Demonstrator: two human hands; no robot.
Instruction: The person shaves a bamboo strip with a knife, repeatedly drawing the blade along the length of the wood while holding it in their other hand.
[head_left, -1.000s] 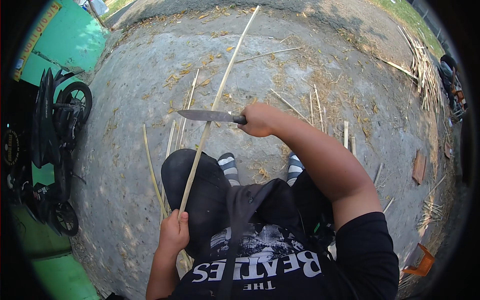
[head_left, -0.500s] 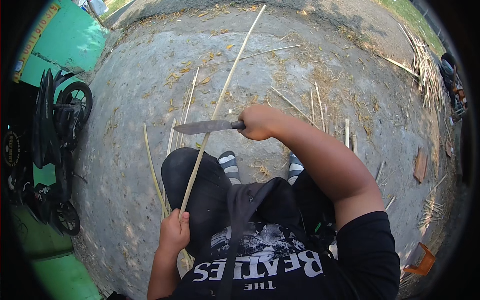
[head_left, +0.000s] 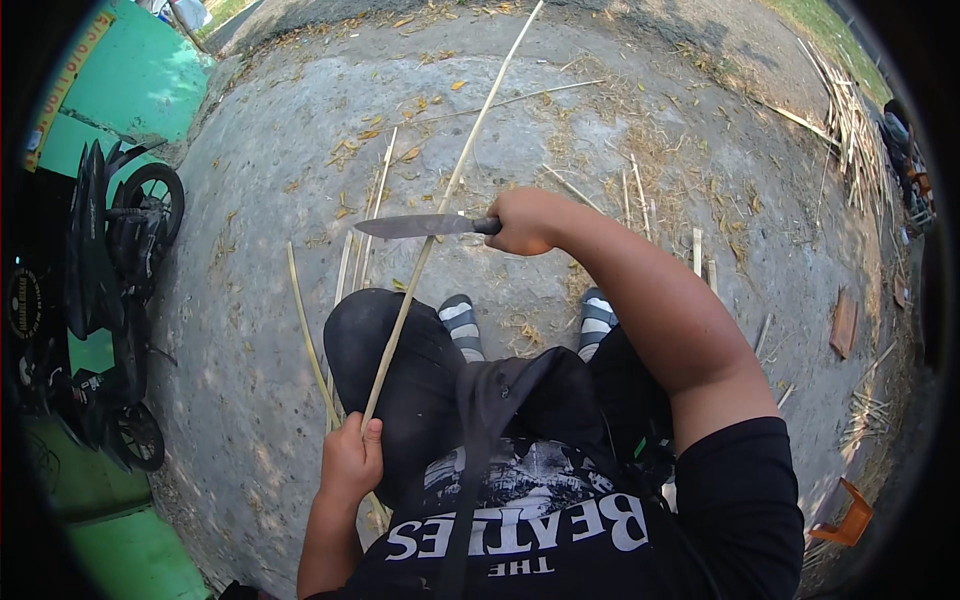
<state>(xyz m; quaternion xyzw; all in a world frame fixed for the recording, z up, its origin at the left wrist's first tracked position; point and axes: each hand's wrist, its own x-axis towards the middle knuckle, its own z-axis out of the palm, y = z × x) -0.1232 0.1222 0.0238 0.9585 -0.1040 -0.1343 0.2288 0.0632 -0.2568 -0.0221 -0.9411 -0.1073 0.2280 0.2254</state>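
Grey ground (head_left: 235,300), left grip (head_left: 350,460) clasping strip (head_left: 407,302), right grip (head_left: 527,222) clasping knife (head_left: 410,227), now farther up strip, contact unclear

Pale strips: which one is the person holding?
The long strip gripped in the left hand, crossed in this view by the knife; the other strips lie on the ground.

Rough grey ground (head_left: 240,320) — scattered yellow leaves (head_left: 458,85), pale strips (head_left: 858,150).
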